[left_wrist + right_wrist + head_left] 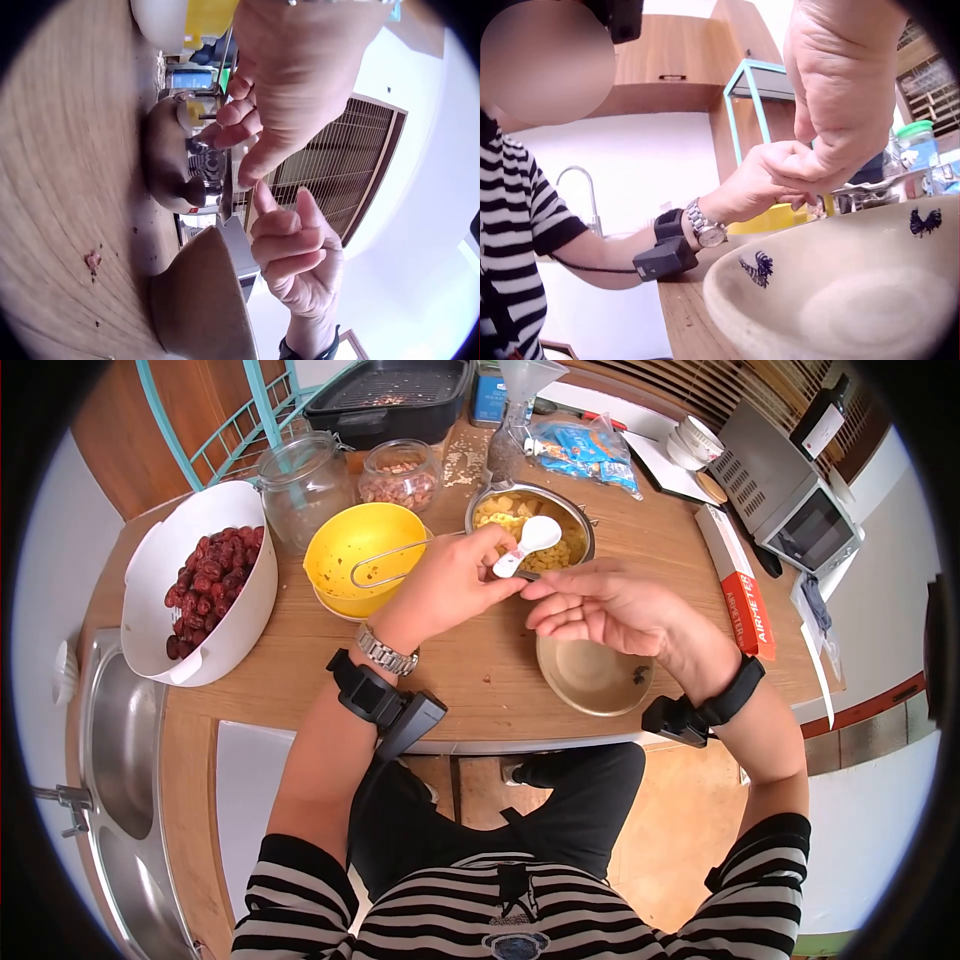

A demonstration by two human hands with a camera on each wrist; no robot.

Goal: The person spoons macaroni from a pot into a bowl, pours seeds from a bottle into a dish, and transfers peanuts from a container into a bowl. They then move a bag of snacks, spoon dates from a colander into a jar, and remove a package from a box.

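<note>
In the head view my left hand holds a small white spoon, bowl facing up, above a steel bowl of yellow pieces. A metal utensil with a wire-loop handle runs under the same hand. Its flat dark end shows below the left fingers in the left wrist view. My right hand is level with it, fingers loosely bent, fingertips right at the left thumb and the utensil's end. Below the right hand sits a cream bowl with dark blue marks inside.
A yellow bowl and a white tub of red dates stand left. Glass jars, a black pan and a blue packet lie behind. A long red-and-white box and a microwave are right.
</note>
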